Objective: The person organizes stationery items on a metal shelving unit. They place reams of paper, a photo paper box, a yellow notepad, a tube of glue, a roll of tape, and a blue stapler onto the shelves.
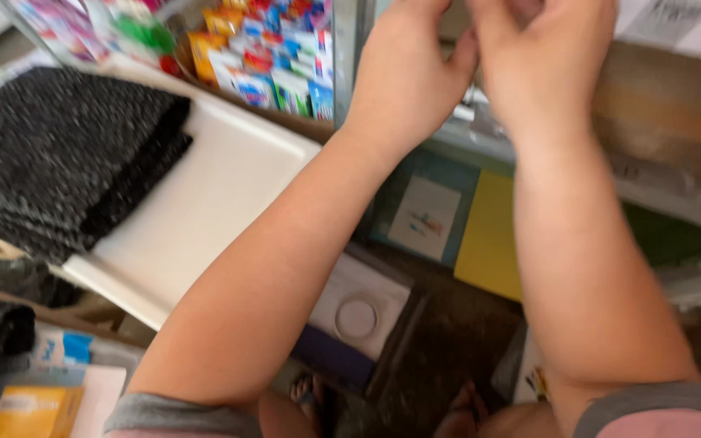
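Both my arms reach up and forward to the top edge of the view. My left hand (411,73) and my right hand (541,57) are raised close together, fingers curled toward each other, their tips cut off by the frame edge. I cannot tell whether either hand holds anything. They hover in front of a metal shelf post (349,49) and beside a bin of small colourful packets (273,61).
A white shelf surface (204,211) carries a folded dark speckled cloth (58,154) at left. Below lie a yellow sheet (488,235), a white box with a ring (359,304), a cardboard box (667,113) at right, and my sandalled feet (310,393).
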